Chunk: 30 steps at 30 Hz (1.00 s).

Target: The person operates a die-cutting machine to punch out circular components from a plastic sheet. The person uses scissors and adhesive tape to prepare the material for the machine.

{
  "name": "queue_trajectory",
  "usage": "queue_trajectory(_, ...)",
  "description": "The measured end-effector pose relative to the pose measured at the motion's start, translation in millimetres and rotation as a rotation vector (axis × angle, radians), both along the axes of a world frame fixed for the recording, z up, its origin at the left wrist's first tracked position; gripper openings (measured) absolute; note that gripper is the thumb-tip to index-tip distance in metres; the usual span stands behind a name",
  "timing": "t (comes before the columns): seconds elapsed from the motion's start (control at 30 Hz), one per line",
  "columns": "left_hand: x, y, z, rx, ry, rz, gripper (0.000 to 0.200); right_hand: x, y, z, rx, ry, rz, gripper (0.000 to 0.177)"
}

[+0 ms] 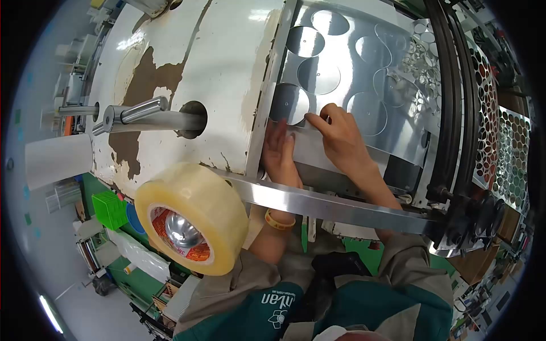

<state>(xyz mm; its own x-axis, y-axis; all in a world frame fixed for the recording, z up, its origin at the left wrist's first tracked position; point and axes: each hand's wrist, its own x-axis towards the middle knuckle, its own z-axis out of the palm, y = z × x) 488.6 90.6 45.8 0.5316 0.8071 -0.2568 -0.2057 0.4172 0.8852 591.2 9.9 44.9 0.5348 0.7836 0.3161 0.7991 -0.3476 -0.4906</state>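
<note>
A shiny metal sheet [352, 62] marked with several round outlines lies on the machine bed. At its near left corner is a round metal disc [289, 104]. My left hand [278, 152], with a yellow wristband, is palm up under the near edge of that disc, fingers stretched out. My right hand [343, 139] is closed, with thumb and index finger pinched at the disc's right edge. Whether the disc is lifted off the bed cannot be seen clearly.
A big roll of clear tape [207, 210] hangs at the left end of a metal bar [330, 202] crossing above my forearms. A crank handle [142, 113] sticks out of the worn white panel. Small discs [422, 65] lie at the far right, beside dark rails [449, 102]. Perforated sheets [512, 153] stand beyond.
</note>
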Motion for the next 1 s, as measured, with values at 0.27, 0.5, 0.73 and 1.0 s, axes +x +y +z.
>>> queue_trajectory(0.27,4,1,9,0.014,-0.065,0.013,0.045,2,-2,1,0.043,0.005,0.008,0.028)
queue_trajectory(0.5,3,-2,9,0.088,0.063,0.041,0.039,-1,-6,-9,0.108,-0.065,0.002,0.033)
queue_trajectory(0.73,7,-1,-2,0.49,0.215,-0.014,0.027,-11,-15,-29,0.199,-0.097,-0.076,0.033)
queue_trajectory(1.0,109,39,-1,1.237,0.614,-0.292,0.041,-21,-21,-19,0.126,-0.359,-0.471,0.03)
